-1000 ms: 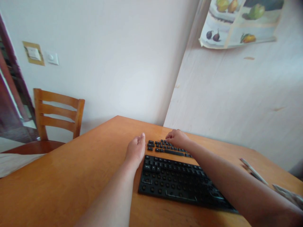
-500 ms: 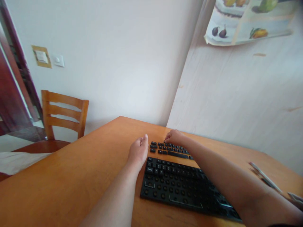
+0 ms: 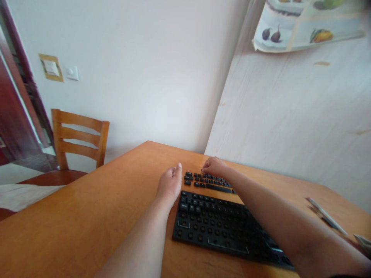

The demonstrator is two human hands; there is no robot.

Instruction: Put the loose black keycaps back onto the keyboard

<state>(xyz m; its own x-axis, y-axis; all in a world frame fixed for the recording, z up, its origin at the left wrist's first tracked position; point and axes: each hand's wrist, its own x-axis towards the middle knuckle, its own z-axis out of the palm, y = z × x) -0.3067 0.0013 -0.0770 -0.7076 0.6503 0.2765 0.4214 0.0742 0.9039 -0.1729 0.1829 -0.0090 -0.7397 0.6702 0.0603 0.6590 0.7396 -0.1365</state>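
A black keyboard (image 3: 220, 227) lies on the table. Its upper rows and a few keys at left carry keycaps; the lower rows show bare switches. Behind it, loose black keycaps (image 3: 218, 188) stand in rows, a long space bar among them. My right hand (image 3: 215, 166) is over the far row, thumb and finger pinched on a small dark keycap (image 3: 202, 170). On its edge beside the left end of the keycaps rests my left hand (image 3: 169, 183), thumb up and apart, holding nothing; its other fingers are partly hidden. My right forearm covers part of the keyboard's right side.
Pens or brushes (image 3: 327, 216) lie at the right of the wooden table (image 3: 116, 200). A wooden chair (image 3: 79, 135) stands past the left edge, with white cloth (image 3: 26, 197) near it. Behind are the wall and a board with a fruit painting (image 3: 290, 34).
My right hand has raised the pinched keycap slightly off the far row. My left hand stays beside the keycaps. The view has shifted a little.
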